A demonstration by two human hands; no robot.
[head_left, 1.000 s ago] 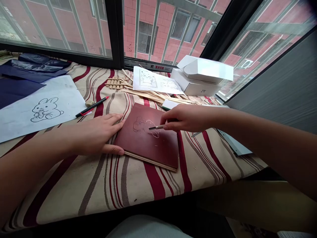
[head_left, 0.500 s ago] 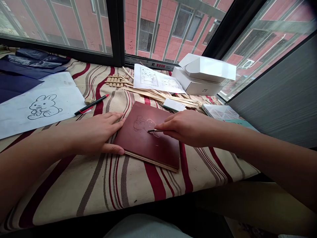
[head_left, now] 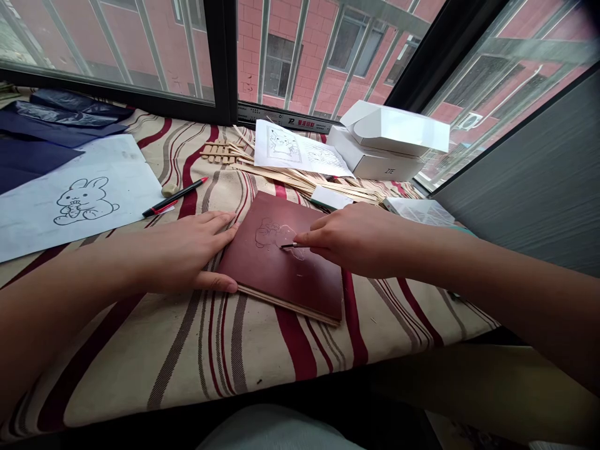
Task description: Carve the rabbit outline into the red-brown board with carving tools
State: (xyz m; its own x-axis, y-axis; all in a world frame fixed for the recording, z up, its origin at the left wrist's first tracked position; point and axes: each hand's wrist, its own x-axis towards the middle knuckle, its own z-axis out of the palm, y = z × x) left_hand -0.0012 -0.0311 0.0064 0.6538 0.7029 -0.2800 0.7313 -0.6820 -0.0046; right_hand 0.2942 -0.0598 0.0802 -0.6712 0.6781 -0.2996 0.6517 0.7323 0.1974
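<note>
maroon board lying flat, pale scratched outline, thin stylus touching it

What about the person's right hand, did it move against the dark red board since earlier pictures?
Yes: the right hand sits closer to the near edge of the dark red board.

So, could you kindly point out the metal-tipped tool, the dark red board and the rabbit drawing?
Metal-tipped tool (head_left: 290, 245), head view, on its shaft.
Dark red board (head_left: 300, 290), head view, on its top face.
Rabbit drawing (head_left: 84, 202), head view, on its body.
</note>
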